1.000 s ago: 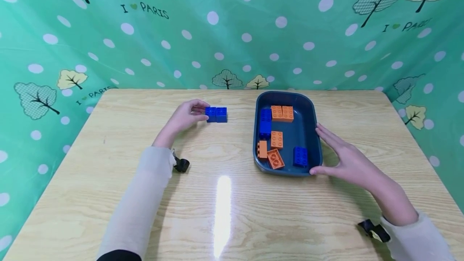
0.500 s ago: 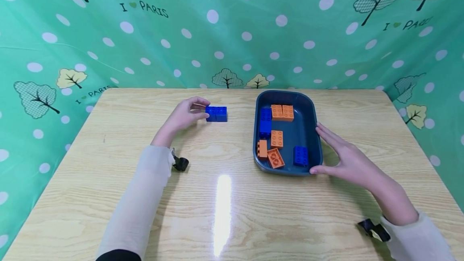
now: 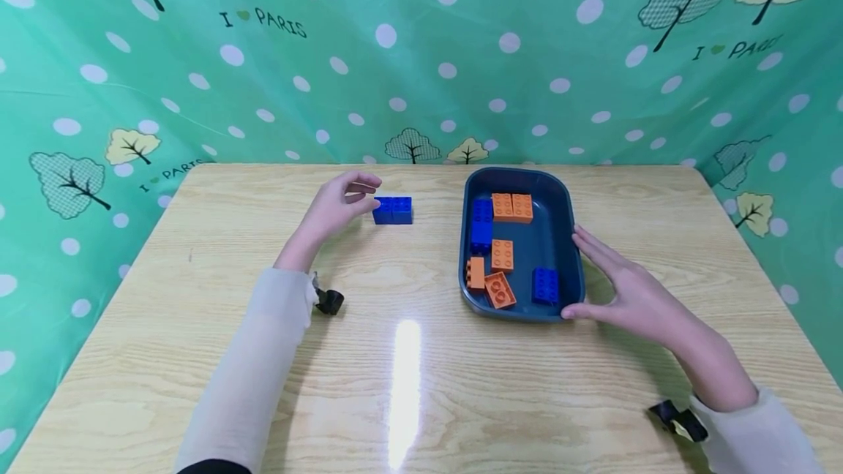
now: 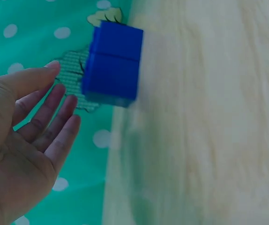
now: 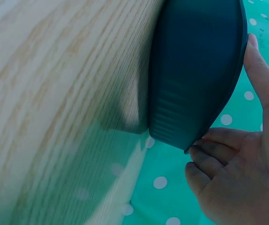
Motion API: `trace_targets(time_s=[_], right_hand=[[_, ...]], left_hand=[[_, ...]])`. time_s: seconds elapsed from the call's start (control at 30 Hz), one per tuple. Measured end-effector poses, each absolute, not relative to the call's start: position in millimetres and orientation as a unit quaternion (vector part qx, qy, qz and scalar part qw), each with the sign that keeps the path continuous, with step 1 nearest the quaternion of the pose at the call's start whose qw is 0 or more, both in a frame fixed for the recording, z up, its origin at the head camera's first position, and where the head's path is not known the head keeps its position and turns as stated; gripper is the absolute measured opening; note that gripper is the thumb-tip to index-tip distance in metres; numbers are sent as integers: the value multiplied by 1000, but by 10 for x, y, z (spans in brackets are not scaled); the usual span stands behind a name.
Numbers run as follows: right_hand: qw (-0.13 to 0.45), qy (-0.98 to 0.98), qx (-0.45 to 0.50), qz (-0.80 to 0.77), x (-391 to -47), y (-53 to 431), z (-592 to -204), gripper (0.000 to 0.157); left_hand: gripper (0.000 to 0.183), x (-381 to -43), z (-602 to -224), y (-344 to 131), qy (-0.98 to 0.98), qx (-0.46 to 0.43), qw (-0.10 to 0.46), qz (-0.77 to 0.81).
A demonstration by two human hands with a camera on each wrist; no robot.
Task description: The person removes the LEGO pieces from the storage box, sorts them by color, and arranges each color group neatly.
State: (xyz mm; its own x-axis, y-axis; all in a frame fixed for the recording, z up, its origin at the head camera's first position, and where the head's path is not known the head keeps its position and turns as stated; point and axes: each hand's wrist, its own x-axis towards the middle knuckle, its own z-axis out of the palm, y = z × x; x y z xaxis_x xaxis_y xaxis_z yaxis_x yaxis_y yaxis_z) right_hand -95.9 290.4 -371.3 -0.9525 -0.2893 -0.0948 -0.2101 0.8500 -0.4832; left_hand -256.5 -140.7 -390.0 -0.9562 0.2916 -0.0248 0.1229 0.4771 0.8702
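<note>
Resting against the outer right wall of the dark blue tray [image 3: 576,240], the right hand [image 3: 626,291] has straight fingers and a spread thumb touching the near right corner, gripping nothing; the right wrist view shows fingertips [image 5: 205,140] at the tray's rim [image 5: 195,70]. Left hand [image 3: 336,207] sits just left of the blue block [image 3: 393,210], fingers loosely spread and relaxed, apart from the block by a small gap, holding nothing; left wrist view confirms open fingers [image 4: 55,126] beside the block [image 4: 112,65]. Blue block lies flat on the wooden table [image 3: 395,386], left of the tray, toward the far edge. Inside the tray: orange blocks at the far end [image 3: 512,207], middle [image 3: 503,254] and near left [image 3: 487,282], plus blue blocks along the left wall [image 3: 481,225] and near right [image 3: 545,285]. Green dotted curtain [image 3: 421,57] with trees surrounds the table. Black wrist straps [image 3: 329,301] show at both sleeves.
</note>
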Motion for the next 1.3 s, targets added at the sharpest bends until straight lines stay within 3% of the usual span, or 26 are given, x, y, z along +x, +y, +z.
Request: trace_targets(time_s=[0.23,1.3], right_hand=[[80,957,-134,-245,-967,2907,-3725,111],[73,958,-135,-241,-957,2917,-3717,111]], left_hand=[[39,-2505,-3734,-1236,831,158,65,530],[39,-2066,-3635,-107,761,324,136,545]])
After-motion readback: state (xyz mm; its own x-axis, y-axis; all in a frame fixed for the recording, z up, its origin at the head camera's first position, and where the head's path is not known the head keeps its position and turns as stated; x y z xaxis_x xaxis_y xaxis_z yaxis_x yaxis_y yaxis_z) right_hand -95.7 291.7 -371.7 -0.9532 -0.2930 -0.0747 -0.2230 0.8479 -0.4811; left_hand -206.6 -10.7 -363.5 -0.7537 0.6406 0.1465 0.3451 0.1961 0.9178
